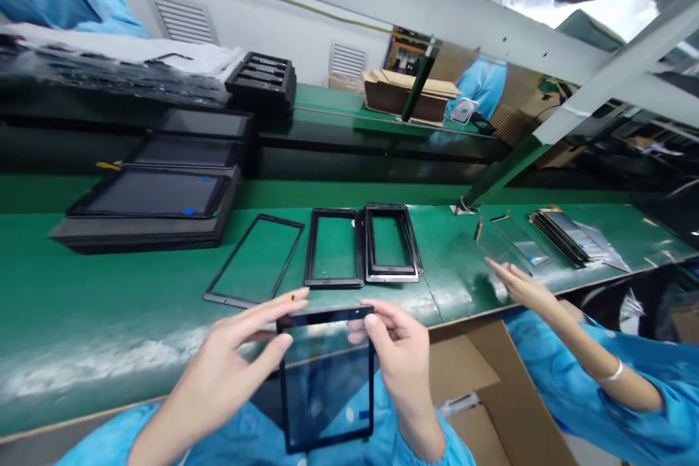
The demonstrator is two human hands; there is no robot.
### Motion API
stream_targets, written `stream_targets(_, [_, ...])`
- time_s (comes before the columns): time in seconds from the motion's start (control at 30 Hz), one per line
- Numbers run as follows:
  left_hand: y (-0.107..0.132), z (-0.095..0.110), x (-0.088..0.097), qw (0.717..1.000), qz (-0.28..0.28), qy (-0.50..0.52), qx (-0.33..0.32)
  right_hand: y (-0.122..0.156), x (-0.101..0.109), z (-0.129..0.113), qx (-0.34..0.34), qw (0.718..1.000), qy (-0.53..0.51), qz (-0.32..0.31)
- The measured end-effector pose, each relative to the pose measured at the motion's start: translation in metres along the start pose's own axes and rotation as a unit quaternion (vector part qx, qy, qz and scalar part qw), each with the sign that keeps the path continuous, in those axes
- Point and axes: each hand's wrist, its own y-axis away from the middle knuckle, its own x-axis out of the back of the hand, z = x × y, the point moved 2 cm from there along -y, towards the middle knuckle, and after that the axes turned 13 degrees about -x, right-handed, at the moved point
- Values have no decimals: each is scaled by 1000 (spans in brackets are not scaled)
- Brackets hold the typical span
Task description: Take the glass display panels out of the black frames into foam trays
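Observation:
Just in front of the green bench's edge, both my hands hold a black-framed glass panel (328,386) upright. My left hand (240,349) pinches its upper left corner, fingers stretched along the top edge. My right hand (396,353) grips the upper right corner, thumb on the front face. On the green bench (109,298) beyond the panel lie a thin black frame (255,259), a thicker black frame (334,246) and a small stack of frames (392,242).
Black trays holding dark screens (156,193) are stacked at the left. A co-worker's hand (518,284) at the right reaches toward glass sheets (518,240) and a pile of panels (568,233). An open cardboard box (480,371) sits below the bench edge. Another person in blue stands far left.

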Motion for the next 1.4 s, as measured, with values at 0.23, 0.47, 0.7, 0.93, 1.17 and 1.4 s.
stream_targets(0.23, [-14, 35, -5, 980, -197, -37, -16, -4, 1, 10, -64, 990, -7, -127])
stream_targets(0.47, [5, 15, -1, 971, 88, 177, 136, -10, 54, 28, -66, 997, 0, -25])
stream_targets(0.7, [12, 15, -7, 957, 152, 199, 148, 1, 38, 18, -46, 998, 37, 33])
stream_targets(0.93, [16, 4, -8, 954, 152, 203, 159, 6, 38, 19, -30, 999, -11, 41])
stream_targets(1.17, [-1, 11, 5, 991, 72, -85, -70, 18, 37, 16, -14, 997, 58, 45])
stream_targets(1.4, [-26, 22, 8, 952, -152, -192, -183, 26, 38, 19, -4, 995, 75, 68])
